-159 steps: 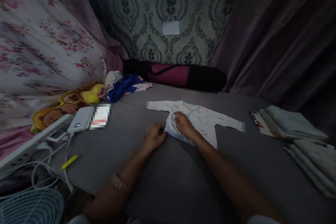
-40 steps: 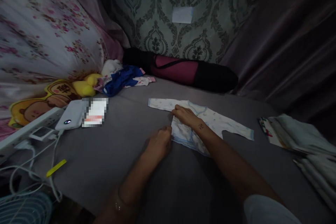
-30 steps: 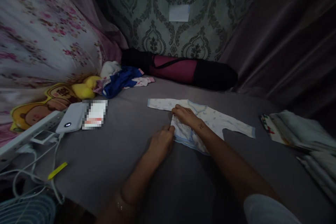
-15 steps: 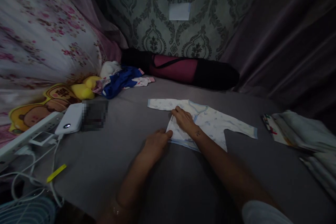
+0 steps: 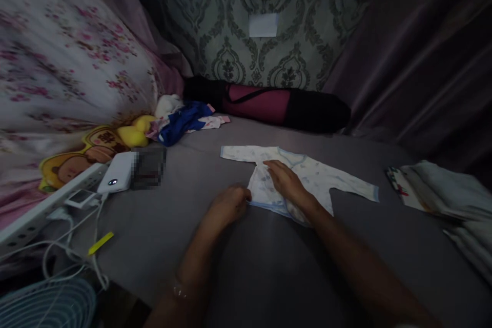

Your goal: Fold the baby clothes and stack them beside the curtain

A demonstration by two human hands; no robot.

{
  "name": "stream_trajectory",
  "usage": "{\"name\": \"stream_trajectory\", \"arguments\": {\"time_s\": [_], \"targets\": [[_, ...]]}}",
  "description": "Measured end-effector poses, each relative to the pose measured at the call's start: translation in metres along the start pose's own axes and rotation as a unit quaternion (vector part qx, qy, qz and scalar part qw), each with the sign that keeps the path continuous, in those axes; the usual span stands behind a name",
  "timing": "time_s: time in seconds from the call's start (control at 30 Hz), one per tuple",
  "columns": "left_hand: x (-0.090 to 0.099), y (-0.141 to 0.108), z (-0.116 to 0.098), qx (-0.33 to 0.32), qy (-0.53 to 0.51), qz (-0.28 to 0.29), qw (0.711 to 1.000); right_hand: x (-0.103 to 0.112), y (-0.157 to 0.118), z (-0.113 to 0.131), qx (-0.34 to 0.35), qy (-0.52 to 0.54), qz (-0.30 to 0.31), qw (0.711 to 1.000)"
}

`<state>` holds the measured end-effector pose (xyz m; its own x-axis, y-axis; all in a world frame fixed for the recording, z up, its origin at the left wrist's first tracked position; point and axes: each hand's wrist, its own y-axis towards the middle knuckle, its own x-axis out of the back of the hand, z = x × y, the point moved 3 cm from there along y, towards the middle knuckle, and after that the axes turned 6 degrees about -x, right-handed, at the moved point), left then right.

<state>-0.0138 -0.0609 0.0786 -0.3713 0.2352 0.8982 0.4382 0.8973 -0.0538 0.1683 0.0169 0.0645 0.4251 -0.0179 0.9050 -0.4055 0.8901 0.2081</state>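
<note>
The left hand (image 5: 227, 206) pinches a small shirt (image 5: 321, 177) by its corner; the right hand (image 5: 289, 183), now open, has shifted inward.

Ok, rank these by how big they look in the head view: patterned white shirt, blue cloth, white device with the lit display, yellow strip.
1. Patterned white shirt
2. Blue cloth and white device, too alike to rank
3. Yellow strip
</note>
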Motion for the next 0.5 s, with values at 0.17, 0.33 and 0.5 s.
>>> {"name": "stream_trajectory", "arguments": {"time_s": [0.17, 0.33, 0.5], "targets": [[-0.007, 0.006, 0.015, 0.019, -0.007, -0.058, 0.998, -0.003, -0.054, 0.0, -0.086, -0.096, 0.02, 0.991], [-0.009, 0.02, -0.001, -0.04, 0.031, -0.066, 0.997, -0.018, -0.075, 0.013, -0.133, -0.109, 0.076, 0.982], [-0.006, 0.019, -0.029, -0.106, 0.106, 0.011, 0.989, -0.004, -0.083, 0.015, -0.13, -0.063, 0.09, 0.985]]}}
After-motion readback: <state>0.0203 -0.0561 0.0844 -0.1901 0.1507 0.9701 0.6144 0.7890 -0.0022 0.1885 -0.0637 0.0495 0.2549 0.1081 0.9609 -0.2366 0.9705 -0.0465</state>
